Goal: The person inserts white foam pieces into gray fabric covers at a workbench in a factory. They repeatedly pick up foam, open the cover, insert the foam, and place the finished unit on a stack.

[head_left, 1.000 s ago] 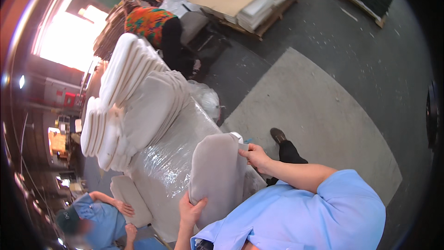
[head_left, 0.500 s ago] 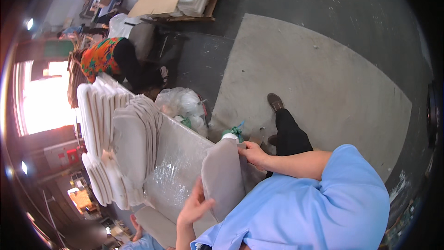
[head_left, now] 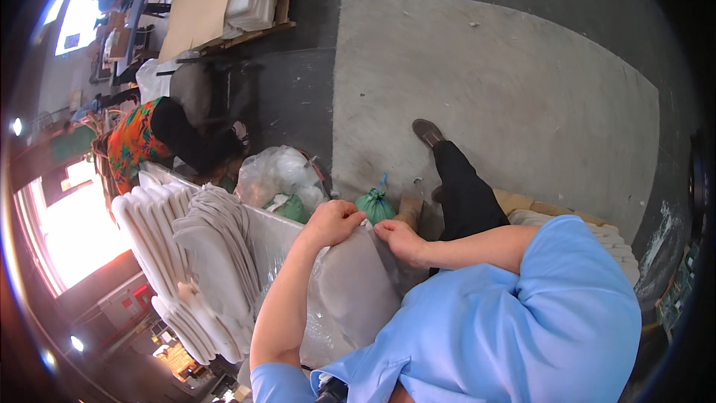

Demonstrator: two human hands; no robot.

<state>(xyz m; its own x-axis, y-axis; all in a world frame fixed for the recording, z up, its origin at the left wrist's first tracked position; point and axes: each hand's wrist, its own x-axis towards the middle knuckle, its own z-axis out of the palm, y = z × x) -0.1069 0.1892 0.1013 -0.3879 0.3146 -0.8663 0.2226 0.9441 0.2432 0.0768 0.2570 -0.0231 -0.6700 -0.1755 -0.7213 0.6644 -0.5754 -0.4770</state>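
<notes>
A pale grey, rounded cushion [head_left: 353, 291] stands tilted against my front, on or against a table [head_left: 274, 237] wrapped in clear film. My left hand [head_left: 333, 224] is closed at the cushion's far edge, its fingertips pinching the material there. Just to the right, my right hand [head_left: 401, 242] pinches the same edge between thumb and fingers. A small white bit shows between the two hands; what it is I cannot make out. The cushion's lower part is hidden by my blue shirt.
Several pale cushions [head_left: 212, 242] stand stacked at the table's left. Beyond the table are a clear plastic bag [head_left: 277, 173] and a tied green bag [head_left: 375, 206]. A person in a patterned orange top [head_left: 140, 142] bends at far left. A loaded pallet [head_left: 200, 7] stands farther back.
My left hand has moved from the cushion's left side up to its far edge, beside my right hand, and closed there. The view has shifted, so more of the green bag shows.
</notes>
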